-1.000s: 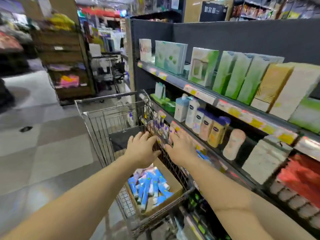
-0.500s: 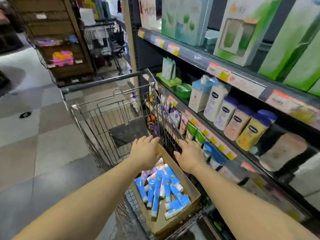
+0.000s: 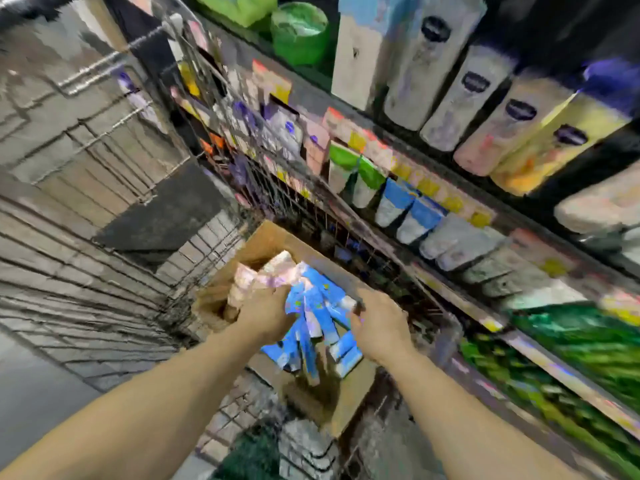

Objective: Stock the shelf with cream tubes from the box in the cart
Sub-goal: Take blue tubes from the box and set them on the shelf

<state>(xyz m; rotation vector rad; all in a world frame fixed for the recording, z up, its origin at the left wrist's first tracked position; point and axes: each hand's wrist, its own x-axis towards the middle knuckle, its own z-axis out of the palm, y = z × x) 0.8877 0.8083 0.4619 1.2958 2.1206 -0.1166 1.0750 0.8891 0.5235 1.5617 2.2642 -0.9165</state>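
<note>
A cardboard box [image 3: 265, 237] sits in the wire cart [image 3: 86, 271], against the cart's right wall. It holds several blue cream tubes [image 3: 320, 329] and some pale pink ones [image 3: 266, 275]. My left hand [image 3: 266, 315] is down in the box on the tubes, its fingers buried among them. Over the box's right side, my right hand [image 3: 379, 323] has its fingertips at the white end of a blue tube. Motion blur hides whether either hand grips anything. Just right of the cart is the shelf [image 3: 453, 202], with blue-capped tubes [image 3: 398, 206] standing on it.
White and yellow lotion bottles [image 3: 485, 91] stand on the shelf level above, beside a green jar [image 3: 299, 31]. Green packs [image 3: 571, 344] fill the lower shelf at right. The cart's wire side separates the box from the shelf. Grey floor shows at lower left.
Both hands have dropped from the cart's rim into the box and onto the tubes. The camera has tilted down and come closer, and the picture is now blurred.
</note>
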